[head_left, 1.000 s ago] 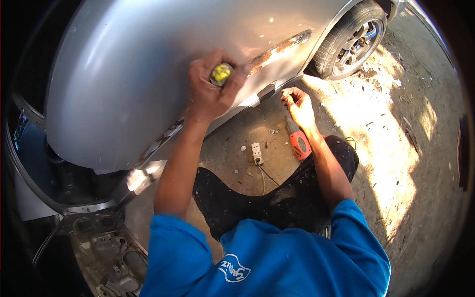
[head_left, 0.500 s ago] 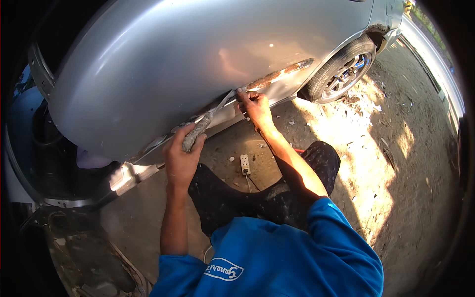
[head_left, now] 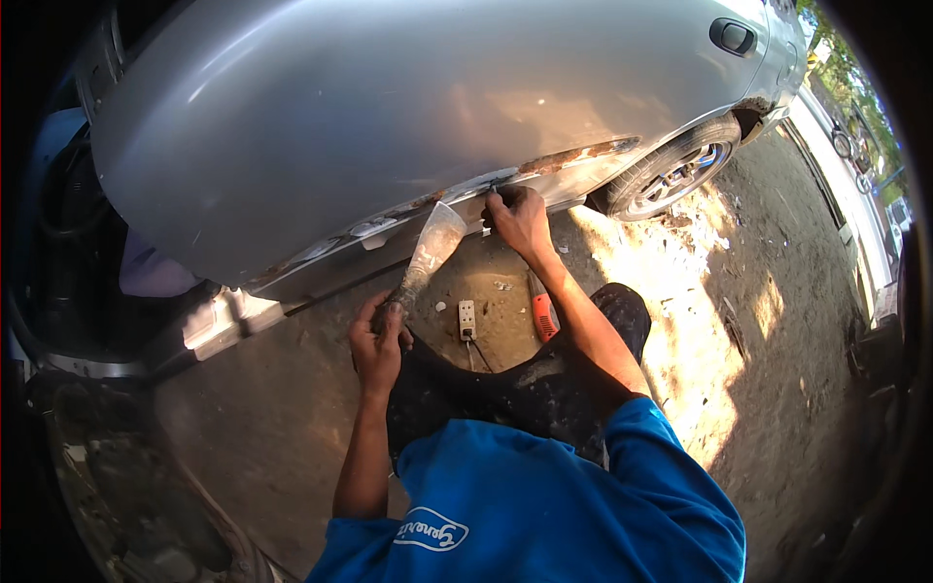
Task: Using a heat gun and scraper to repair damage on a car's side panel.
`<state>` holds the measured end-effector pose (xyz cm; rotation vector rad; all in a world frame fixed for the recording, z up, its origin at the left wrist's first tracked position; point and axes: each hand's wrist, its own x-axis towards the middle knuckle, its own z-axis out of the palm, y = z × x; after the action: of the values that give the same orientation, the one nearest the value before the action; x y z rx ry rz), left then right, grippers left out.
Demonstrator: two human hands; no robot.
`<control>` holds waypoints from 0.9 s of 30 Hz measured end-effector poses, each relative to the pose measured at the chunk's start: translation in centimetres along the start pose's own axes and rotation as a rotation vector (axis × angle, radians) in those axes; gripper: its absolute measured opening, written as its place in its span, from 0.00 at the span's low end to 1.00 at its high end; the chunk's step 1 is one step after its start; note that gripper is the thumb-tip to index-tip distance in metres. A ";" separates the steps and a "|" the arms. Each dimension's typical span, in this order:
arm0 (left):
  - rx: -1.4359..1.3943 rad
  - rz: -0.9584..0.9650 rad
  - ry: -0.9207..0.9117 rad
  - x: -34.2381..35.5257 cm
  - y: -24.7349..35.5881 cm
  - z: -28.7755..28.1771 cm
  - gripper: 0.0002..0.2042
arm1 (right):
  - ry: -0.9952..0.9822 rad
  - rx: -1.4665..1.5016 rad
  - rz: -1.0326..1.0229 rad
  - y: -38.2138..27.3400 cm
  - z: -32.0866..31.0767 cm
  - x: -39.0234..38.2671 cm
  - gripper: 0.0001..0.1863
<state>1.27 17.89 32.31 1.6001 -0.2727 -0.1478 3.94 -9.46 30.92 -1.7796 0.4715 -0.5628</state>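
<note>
My left hand (head_left: 377, 342) is closed around the handle of a putty knife (head_left: 435, 243), whose wide, smeared blade points up and away from me. The blade is apart from the silver car door (head_left: 330, 126), just in front of its lower edge. Along that edge runs a scraped, rusty strip (head_left: 583, 154) with bare and brown patches. My right hand (head_left: 523, 223) is at the strip, its thumb and fingers pinched together against the door's bottom edge. Whatever may be between these fingertips is too small to make out.
On the ground between my knees lie a white power strip (head_left: 467, 317) with a cord plugged in and a red-orange tool (head_left: 544, 316). The car's rear wheel (head_left: 678, 170) stands to the right. At the left is the open car interior (head_left: 73, 228).
My left hand has drawn the putty knife back from the door edge toward me and turned its broad blade face into view. The right hand stays by the rusty strip. The view has shifted slightly.
</note>
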 end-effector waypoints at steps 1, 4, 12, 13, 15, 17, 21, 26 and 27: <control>0.048 -0.067 -0.039 -0.1 0.3 0.0 0.12 | -0.077 -0.010 -0.025 0.0 -0.2 -0.1 0.16; 0.090 -0.065 -0.079 0.1 0.1 0.4 0.13 | -0.167 -0.150 -0.103 0.3 -1.9 0.5 0.17; 0.242 0.236 -0.203 4.5 2.3 0.4 0.10 | -0.266 -0.441 -0.310 0.0 -5.0 1.8 0.15; 0.244 0.232 -0.200 5.0 2.9 0.4 0.10 | -0.295 -0.485 -0.333 -0.4 -5.3 1.9 0.14; 0.122 0.146 -0.229 6.2 3.9 0.9 0.11 | -0.294 -0.539 -0.331 0.5 -5.7 2.6 0.13; 0.165 0.164 -0.212 8.1 3.9 2.0 0.11 | -0.328 -0.605 -0.619 1.2 -5.7 3.4 0.12; 0.257 0.097 -0.143 8.3 4.0 3.8 0.10 | -0.384 -0.512 -0.414 -1.8 -5.7 3.1 0.12; 0.197 0.166 -0.160 7.7 3.1 4.0 0.10 | -0.520 -0.547 -0.421 -2.7 -7.0 4.3 0.12; 0.162 0.105 -0.146 7.4 3.3 4.0 0.10 | -0.527 -0.543 -0.420 -3.0 -7.0 4.4 0.12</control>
<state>7.11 11.98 35.91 1.7344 -0.4917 -0.1658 3.38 -16.58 36.00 -2.4721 -0.1436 -0.2298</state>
